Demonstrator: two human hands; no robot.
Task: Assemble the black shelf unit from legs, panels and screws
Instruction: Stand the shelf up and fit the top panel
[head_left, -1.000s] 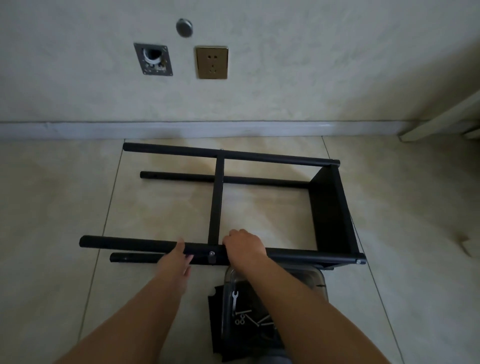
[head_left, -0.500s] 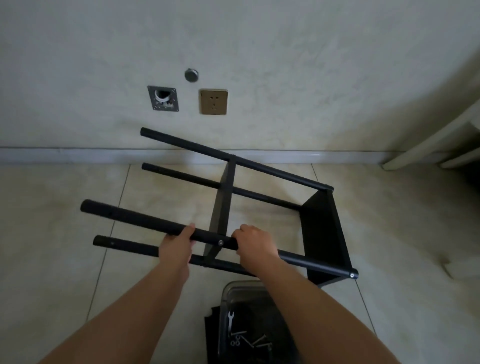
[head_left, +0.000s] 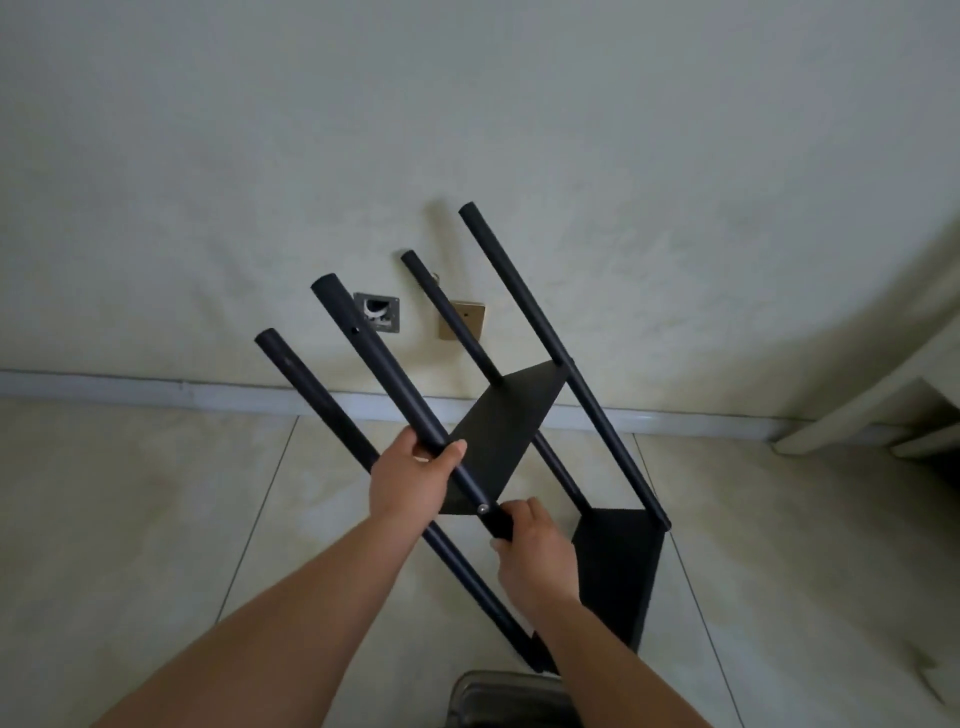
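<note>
Dim soft light, wide-angle edge distortion

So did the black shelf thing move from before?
Yes. The black shelf unit was lying flat on the floor; now both hands tip it up, so its free leg ends rise past the baseboard and overlap the wall socket.

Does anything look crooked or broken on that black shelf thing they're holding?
Nothing looks broken. The shelf unit is tilted, its four legs pointing up toward the wall, because the left hand and right hand both grip one leg. The free leg ends carry no panel. One odd bit: an open wall box with no cover.
</note>
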